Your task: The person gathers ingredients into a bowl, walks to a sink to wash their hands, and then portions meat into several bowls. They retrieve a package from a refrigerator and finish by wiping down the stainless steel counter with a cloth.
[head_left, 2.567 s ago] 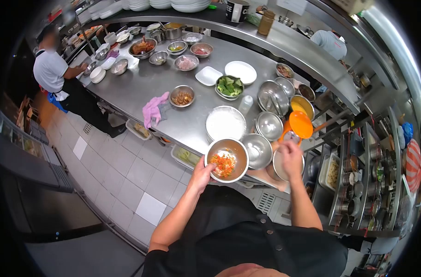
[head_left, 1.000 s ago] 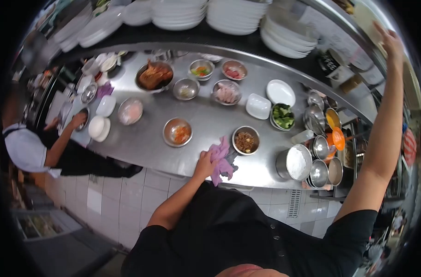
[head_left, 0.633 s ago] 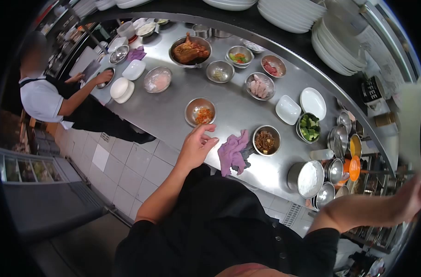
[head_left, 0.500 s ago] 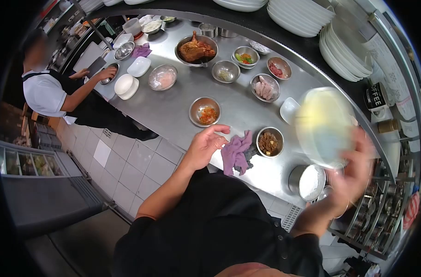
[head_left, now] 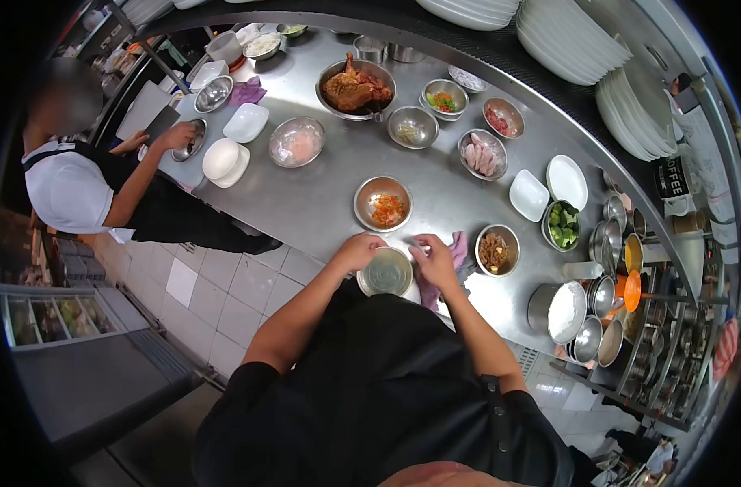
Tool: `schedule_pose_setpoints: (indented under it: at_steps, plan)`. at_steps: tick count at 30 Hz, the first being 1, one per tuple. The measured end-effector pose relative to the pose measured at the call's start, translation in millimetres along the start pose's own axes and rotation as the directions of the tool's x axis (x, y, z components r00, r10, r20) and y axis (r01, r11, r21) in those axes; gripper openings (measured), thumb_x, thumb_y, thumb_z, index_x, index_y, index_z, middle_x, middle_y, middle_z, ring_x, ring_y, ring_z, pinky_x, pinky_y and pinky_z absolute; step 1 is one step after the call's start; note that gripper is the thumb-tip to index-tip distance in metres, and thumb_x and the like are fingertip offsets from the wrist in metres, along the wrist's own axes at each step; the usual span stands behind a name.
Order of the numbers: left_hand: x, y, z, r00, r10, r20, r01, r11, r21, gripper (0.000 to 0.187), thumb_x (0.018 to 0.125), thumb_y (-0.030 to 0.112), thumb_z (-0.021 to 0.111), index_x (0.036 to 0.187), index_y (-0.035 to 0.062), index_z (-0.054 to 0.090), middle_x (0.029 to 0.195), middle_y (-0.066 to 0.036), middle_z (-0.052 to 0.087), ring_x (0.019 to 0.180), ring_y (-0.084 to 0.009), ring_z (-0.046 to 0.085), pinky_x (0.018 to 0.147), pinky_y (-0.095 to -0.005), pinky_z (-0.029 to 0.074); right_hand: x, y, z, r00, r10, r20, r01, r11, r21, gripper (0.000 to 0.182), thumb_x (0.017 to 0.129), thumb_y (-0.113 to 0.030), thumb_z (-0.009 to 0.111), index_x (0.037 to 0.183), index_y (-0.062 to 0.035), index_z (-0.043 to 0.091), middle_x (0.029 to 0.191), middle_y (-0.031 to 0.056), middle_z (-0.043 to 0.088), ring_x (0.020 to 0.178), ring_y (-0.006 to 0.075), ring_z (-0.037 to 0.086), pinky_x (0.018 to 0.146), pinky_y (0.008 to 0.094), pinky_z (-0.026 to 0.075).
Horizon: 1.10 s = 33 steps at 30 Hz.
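Head view: both hands clasp a clear round dish (head_left: 386, 273) at the near edge of the steel counter (head_left: 305, 203) — left hand (head_left: 358, 252) on its left rim, right hand (head_left: 433, 261) on its right, over the pink cloth (head_left: 455, 252). Just beyond the dish sits the bowl of chopped vegetables (head_left: 383, 204).

A single head-worn camera looks steeply down over the wearer's black-clad chest at a curved steel counter (head_left: 321, 203), close enough that both forearms fill the middle. The fisheye lens bends the edges: stacked white plates (head_left: 573, 40) arc along the top right, floor tiles (head_left: 216, 300) lie lower left, and a co-worker in a white shirt (head_left: 66, 191) stands at the far left.
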State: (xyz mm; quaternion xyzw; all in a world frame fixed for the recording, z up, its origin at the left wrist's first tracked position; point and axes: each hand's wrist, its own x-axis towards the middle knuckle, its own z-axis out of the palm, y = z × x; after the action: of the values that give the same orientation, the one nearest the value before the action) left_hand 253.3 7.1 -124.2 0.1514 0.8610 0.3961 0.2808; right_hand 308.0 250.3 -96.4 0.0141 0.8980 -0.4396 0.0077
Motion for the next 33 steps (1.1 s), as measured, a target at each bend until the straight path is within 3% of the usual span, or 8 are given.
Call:
schedule_pose_setpoints:
  at_steps: [3, 8, 12, 18, 21, 24, 30, 33]
  plan:
    - [11.9, 11.6, 6.1, 0.971, 0.238, 0.002, -0.237, 0.966, 0.101, 0.028, 0.084, 0.012, 0.066, 0.111, 0.0067, 0.072, 0.090, -0.013, 0.067, 0.087, -0.0301, 0.066, 0.081, -0.0435, 0.052, 21.9, 23.7, 39.5, 0.880, 0.154, 0.450, -0.429, 0.667, 0.610, 0.036, 0.105, -0.029, 0.057, 0.122, 0.0000, 0.068, 0.117, 0.0076, 0.071, 0.105, 0.0157, 0.064, 0.093, 0.0299, 0.050]
    - [5.4, 29.1, 7.2, 0.980, 0.193, -0.040, -0.184, 0.968, 0.172, 0.017, 0.086, 0.012, 0.066, 0.102, 0.0066, 0.069, 0.103, -0.016, 0.064, 0.104, -0.0347, 0.063, 0.090, -0.0459, 0.050, 22.9, 30.3, 57.5, 0.848, 0.155, 0.507, -0.458, 0.696, 0.552, 0.052, 0.108, -0.044, 0.046, 0.122, 0.0015, 0.068, 0.116, 0.0102, 0.071, 0.106, 0.0191, 0.064, 0.097, 0.0336, 0.048]
    - [-2.2, 45.0, -5.3, 0.932, 0.346, -0.108, -0.328, 0.932, 0.157, 0.013, 0.087, 0.010, 0.064, 0.099, 0.0061, 0.068, 0.101, -0.015, 0.064, 0.103, -0.0355, 0.063, 0.090, -0.0465, 0.050, 22.6, 26.9, 49.8, 0.765, 0.327, 0.555, -0.644, 0.376, 0.666, 0.056, 0.107, -0.048, 0.045, 0.117, 0.0009, 0.071, 0.114, 0.0123, 0.072, 0.106, 0.0181, 0.064, 0.098, 0.0332, 0.048]
    - [-6.1, 61.0, -18.8, 0.886, 0.457, -0.079, -0.418, 0.859, 0.295, 0.009, 0.088, 0.012, 0.063, 0.095, 0.0069, 0.065, 0.100, -0.014, 0.065, 0.101, -0.0359, 0.063, 0.086, -0.0470, 0.050, 28.7, 59.5, 46.2, 0.859, 0.188, 0.476, -0.429, 0.772, 0.469, 0.040, 0.101, -0.030, 0.058, 0.122, 0.0012, 0.070, 0.115, 0.0116, 0.073, 0.101, 0.0207, 0.067, 0.096, 0.0353, 0.051]
    - [-17.9, 71.9, -40.7, 0.876, 0.480, -0.046, -0.461, 0.862, 0.211, 0.009, 0.088, 0.011, 0.063, 0.096, 0.0069, 0.063, 0.097, -0.014, 0.066, 0.099, -0.0367, 0.064, 0.085, -0.0477, 0.050, 31.0, 62.4, 36.2, 0.939, 0.161, 0.303, -0.193, 0.978, 0.081, 0.028, 0.091, -0.012, 0.063, 0.116, -0.0015, 0.073, 0.098, 0.0101, 0.077, 0.086, 0.0166, 0.069, 0.082, 0.0334, 0.054]
    - [-42.4, 78.9, -66.9, 0.878, 0.471, -0.088, -0.451, 0.874, 0.180, 0.012, 0.085, 0.007, 0.066, 0.095, 0.0057, 0.061, 0.095, -0.015, 0.067, 0.095, -0.0379, 0.064, 0.083, -0.0477, 0.050, 33.9, 45.7, 20.0, 0.982, 0.182, 0.054, -0.178, 0.981, -0.072, 0.032, 0.084, -0.005, 0.058, 0.112, -0.0078, 0.073, 0.099, 0.0236, 0.072, 0.092, 0.0399, 0.070, 0.085, 0.0449, 0.055]
    - [-81.7, 40.2, -81.3, 0.955, 0.226, -0.190, -0.209, 0.972, 0.107, 0.015, 0.085, 0.004, 0.067, 0.098, 0.0034, 0.061, 0.098, -0.015, 0.068, 0.094, -0.0360, 0.065, 0.084, -0.0452, 0.051, 21.0, -26.6, -16.2, 0.935, -0.141, -0.326, 0.035, 0.950, -0.310, 0.029, 0.080, -0.006, 0.066, 0.109, -0.0021, 0.068, 0.095, 0.0226, 0.069, 0.092, 0.0401, 0.068, 0.085, 0.0481, 0.053]
    - [-90.9, 26.2, -73.5, 0.961, 0.131, -0.243, -0.119, 0.991, 0.064, 0.014, 0.086, 0.004, 0.067, 0.099, 0.0032, 0.061, 0.097, -0.015, 0.068, 0.094, -0.0354, 0.066, 0.084, -0.0439, 0.052, 17.8, -21.2, -7.3, 0.984, -0.156, -0.092, 0.117, 0.937, -0.330, 0.028, 0.080, -0.011, 0.069, 0.107, -0.0018, 0.066, 0.101, 0.0202, 0.067, 0.088, 0.0419, 0.068, 0.080, 0.0485, 0.055]
